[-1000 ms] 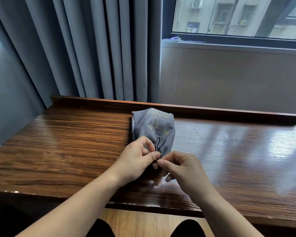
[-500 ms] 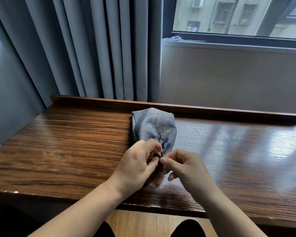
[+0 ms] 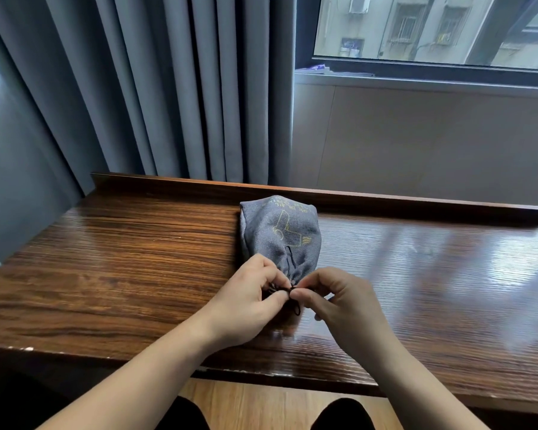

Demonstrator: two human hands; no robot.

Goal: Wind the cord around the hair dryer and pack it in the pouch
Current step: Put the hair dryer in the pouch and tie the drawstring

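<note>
A grey fabric pouch (image 3: 280,234) with a yellow printed drawing lies bulging on the wooden desk (image 3: 121,259), its gathered mouth turned toward me. The hair dryer is hidden, presumably inside the pouch. A thin black drawstring (image 3: 295,307) hangs in a small loop at the mouth. My left hand (image 3: 249,305) and my right hand (image 3: 339,302) meet at the gathered mouth, and each pinches the drawstring between thumb and fingertips.
The desk has a raised back ledge (image 3: 385,200) just behind the pouch. Grey curtains (image 3: 168,88) hang behind it at the left and a window (image 3: 432,29) sits at the right. My knees show below the desk's front edge.
Both hands have shifted slightly toward me while working the drawstring. The string that lay on the pouch face is drawn tighter, and a small loop now hangs between my fingertips.
</note>
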